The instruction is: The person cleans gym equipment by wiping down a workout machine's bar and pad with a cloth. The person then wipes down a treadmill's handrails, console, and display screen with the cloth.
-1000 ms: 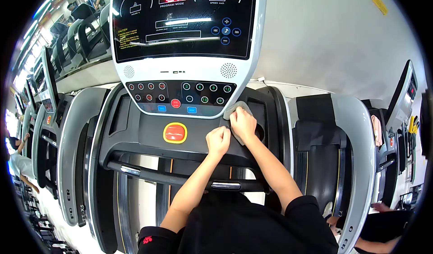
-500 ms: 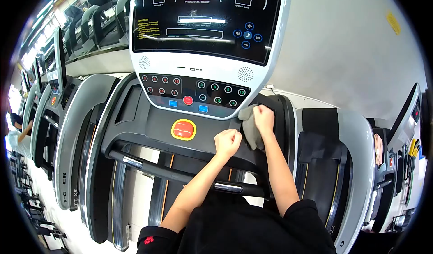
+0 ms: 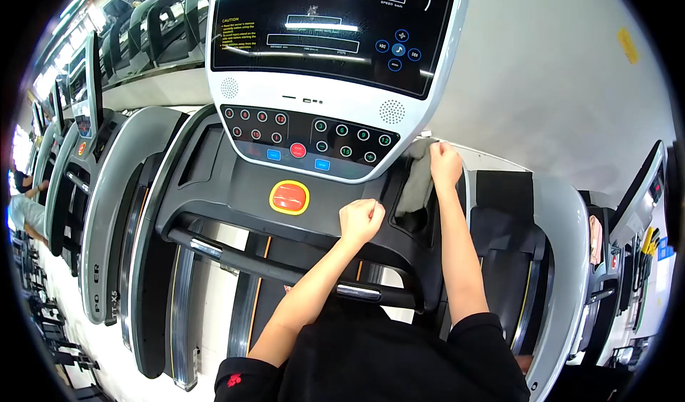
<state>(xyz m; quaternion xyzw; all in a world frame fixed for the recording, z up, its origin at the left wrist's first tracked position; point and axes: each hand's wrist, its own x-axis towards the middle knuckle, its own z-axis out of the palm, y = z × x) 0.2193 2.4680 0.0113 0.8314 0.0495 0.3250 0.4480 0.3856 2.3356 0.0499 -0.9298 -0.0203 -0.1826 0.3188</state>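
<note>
My right hand (image 3: 446, 165) grips a grey cloth (image 3: 415, 188) at the right side of the treadmill console (image 3: 235, 188). The cloth hangs down along the recessed tray there and covers part of it. Held in a fist, my left hand (image 3: 362, 220) is just above the console's near edge, left of the cloth, and nothing shows sticking out of it. Further left on the console is a red button with a yellow rim (image 3: 289, 198). Above are the keypad (image 3: 307, 134) and the black display panel (image 3: 328, 38), with red lit letters.
A handlebar (image 3: 285, 268) crosses in front of me below the console. Another treadmill (image 3: 504, 230) stands close on the right, and several more line the left. A wall (image 3: 528, 81) rises behind. At the far left, part of a person (image 3: 28, 213) is visible.
My right hand has moved right and away from me, drawing the grey cloth to the console's right edge. My left hand has barely moved. The lit letters have scrolled.
</note>
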